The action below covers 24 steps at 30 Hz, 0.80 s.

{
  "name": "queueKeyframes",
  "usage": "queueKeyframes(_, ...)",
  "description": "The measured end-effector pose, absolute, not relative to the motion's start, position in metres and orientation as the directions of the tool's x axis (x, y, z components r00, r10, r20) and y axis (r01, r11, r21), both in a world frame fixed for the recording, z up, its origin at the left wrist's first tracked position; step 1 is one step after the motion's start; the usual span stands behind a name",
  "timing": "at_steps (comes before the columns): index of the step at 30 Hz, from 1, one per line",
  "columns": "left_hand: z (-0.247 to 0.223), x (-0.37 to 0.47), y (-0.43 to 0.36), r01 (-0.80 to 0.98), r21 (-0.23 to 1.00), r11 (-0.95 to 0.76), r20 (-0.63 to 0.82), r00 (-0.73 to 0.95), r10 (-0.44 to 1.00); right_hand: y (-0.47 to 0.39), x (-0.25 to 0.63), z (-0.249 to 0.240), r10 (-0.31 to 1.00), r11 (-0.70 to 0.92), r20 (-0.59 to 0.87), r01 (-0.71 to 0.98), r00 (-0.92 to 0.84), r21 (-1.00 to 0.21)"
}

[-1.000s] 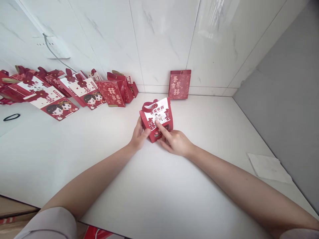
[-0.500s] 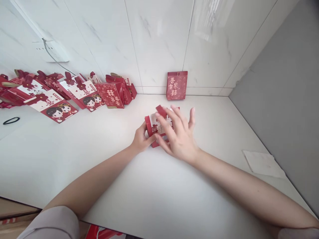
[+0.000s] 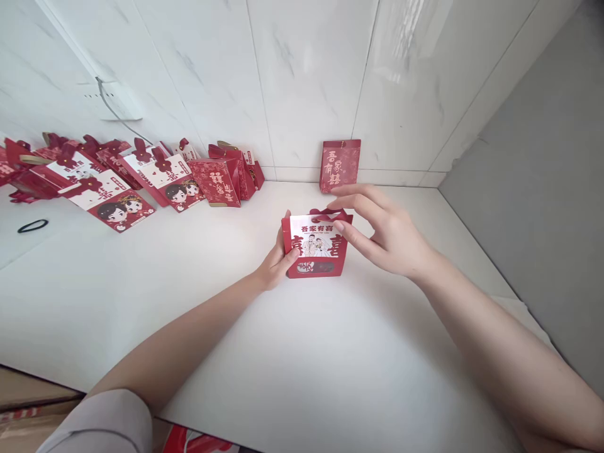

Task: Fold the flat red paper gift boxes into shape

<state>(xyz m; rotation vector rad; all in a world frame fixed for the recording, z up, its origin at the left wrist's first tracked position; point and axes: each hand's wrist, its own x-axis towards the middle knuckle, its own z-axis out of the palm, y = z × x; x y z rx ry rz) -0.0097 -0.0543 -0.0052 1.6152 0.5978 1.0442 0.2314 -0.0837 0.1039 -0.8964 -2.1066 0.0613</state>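
In the middle of the head view a red and white gift box [image 3: 315, 242] stands on the table, printed with a bridal couple and Chinese characters. A small clear window shows low on its front. My left hand [image 3: 277, 261] is closed around its left side, thumb on the front. At the box's top lies a dark red ribbon [image 3: 321, 214]. My right hand [image 3: 384, 229] reaches over the upper right corner with thumb and fingers apart, the fingertips close to the ribbon. Whether they touch it is hard to see.
A red box [image 3: 340, 167] leans on the tiled wall behind. Several finished-looking gift boxes with ribbon bows [image 3: 125, 211] crowd the left back. A black band [image 3: 33, 226] lies at far left. Paper [image 3: 521, 311] sits at the right edge, partly behind my right forearm.
My right hand has moved right and off the box's front to its upper right corner. The box now stands more upright, its front uncovered. The view has shifted slightly.
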Motion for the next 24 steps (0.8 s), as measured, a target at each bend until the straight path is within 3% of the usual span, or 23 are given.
queueKeyframes(3, -0.004, -0.010, -0.055, -0.072, 0.935, -0.348, 0.333, 0.520, 0.787, -0.088, 0.235, 0.110, 0.626, 0.766, 0.648, 0.495, -0.433, -0.410)
queueKeyframes(8, -0.007, -0.009, -0.056, 0.037, 0.890, -0.455, 0.343, 0.605, 0.719, -0.090, 0.235, 0.113, 0.714, 0.689, 0.657, 0.407, -0.243, -0.599)
queueKeyframes(13, -0.007, -0.005, -0.061, 0.019, 0.895, -0.447, 0.329, 0.648, 0.687, -0.078, 0.238, 0.109, 0.784, 0.586, 0.538, 0.085, -0.309, -0.806)
queueKeyframes(18, -0.010, -0.008, -0.059, 0.025, 0.892, -0.450, 0.353, 0.585, 0.731, -0.067, 0.244, 0.101, 0.786, 0.577, 0.563, -0.024, -0.254, -0.816)
queueKeyframes(21, -0.011, -0.010, -0.058, 0.046, 0.889, -0.455, 0.360, 0.544, 0.758, -0.068, 0.246, 0.100, 0.757, 0.636, 0.620, 0.013, -0.204, -0.772)
queueKeyframes(24, -0.011, -0.011, -0.058, 0.046, 0.890, -0.454, 0.360, 0.540, 0.761, -0.072, 0.245, 0.101, 0.701, 0.704, 0.661, 0.113, -0.268, -0.701)
